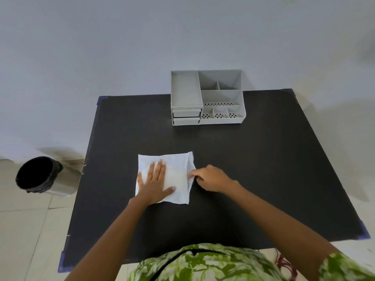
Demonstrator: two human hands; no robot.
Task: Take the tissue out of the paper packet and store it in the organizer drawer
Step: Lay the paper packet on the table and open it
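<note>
Standing on the pale tiled floor at the far left, beside the surface's left edge, is a steel bin with a black liner, its mouth dark and open. To its right spreads the dark, matte surface, with blue tape showing at its corners.

On the near-middle part of that surface lies the white tissue, spread out as a roughly square sheet. It looks thin and soft, with faint creases across it and a slightly brighter, thicker-looking patch in its centre. Its right edge is doubled into a narrow fold, and the far right corner sticks up a little.

The left hand lies palm down on the left half of the tissue, fingers straight and spread wide, thumb stretched toward the right, pressing the sheet flat and gripping nothing. Just to the right, the right hand rests at the tissue's folded right edge, its fingers curled narrow and pinching that edge between the tips.

Farther back and a little to the right, at the far edge of the surface by the wall, stands the grey organizer, well apart from the tissue. It has open top compartments, some with perforated floors, and two small drawers stacked at its left front, both pushed in.
</note>
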